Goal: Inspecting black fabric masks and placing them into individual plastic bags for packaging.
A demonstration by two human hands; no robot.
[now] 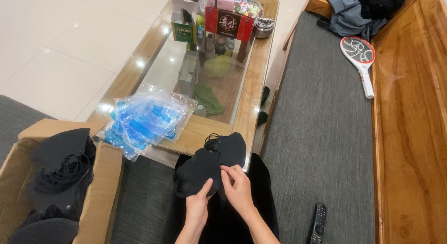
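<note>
Over the person's lap, just at the near edge of the glass tabletop (153,62), both hands grip a stack of black face masks (209,162); the left hand (199,197) closes on the stack's lower edge, thumb up against the fabric, while the right hand (238,185) pinches the same stack at its middle with thumb and fingertips; the upper masks fan out toward the tabletop, their ear loops bunched at the top. On the tabletop just beyond lies a loose heap of clear plastic sleeves with blue print (146,120), spilling over the near left corner; farther back stand a red box (229,22), a green-and-white carton (184,27), some bottles and a round metal dish (263,26). To the left, an open cardboard box (100,192) holds more black masks (63,164) with tangled loops. A grey mat (321,132) covers the seat to the right; on it lie a black remote control (318,224) near the person's right arm and, well apart, a white and red racket-shaped swatter (359,60) beside a wooden edge (409,132).
</note>
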